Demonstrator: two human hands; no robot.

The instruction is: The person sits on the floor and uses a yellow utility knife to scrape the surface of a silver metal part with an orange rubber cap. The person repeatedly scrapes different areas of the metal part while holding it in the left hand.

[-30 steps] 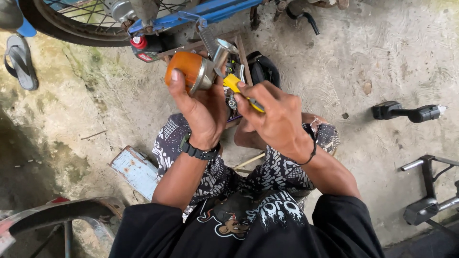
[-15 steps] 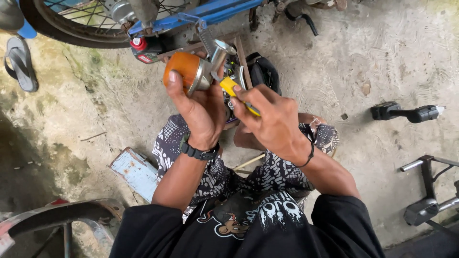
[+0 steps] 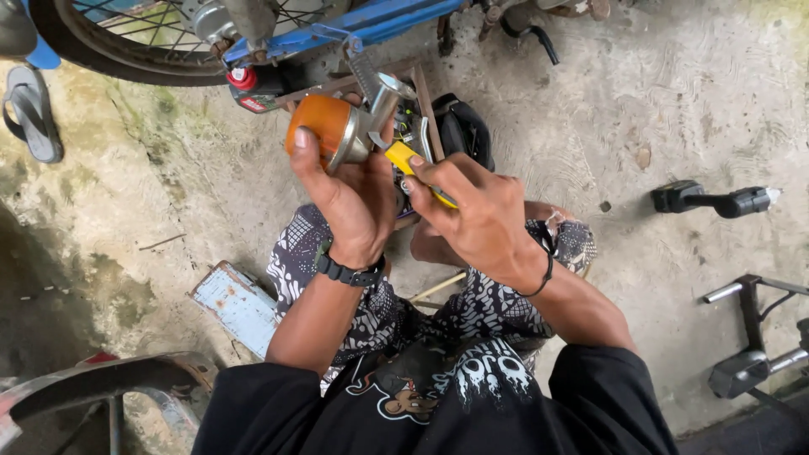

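two hands (image 3: 421, 202) on orange lamp (image 3: 324, 131)

Sandal (image 3: 32, 111) lying far left on concrete floor (image 3: 691, 101); spoked wheel (image 3: 126, 34) and blue frame (image 3: 379, 21) standing above; black handlebar grip (image 3: 712, 200) lying right.

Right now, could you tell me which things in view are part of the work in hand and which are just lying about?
In hand:
- orange lamp, held up by the left hand
- yellow-handled tool, held by the right hand, tip at the lamp's metal base

Lying about:
- black handlebar part on the concrete
- sandal
- pale blue board
- black footrest bracket
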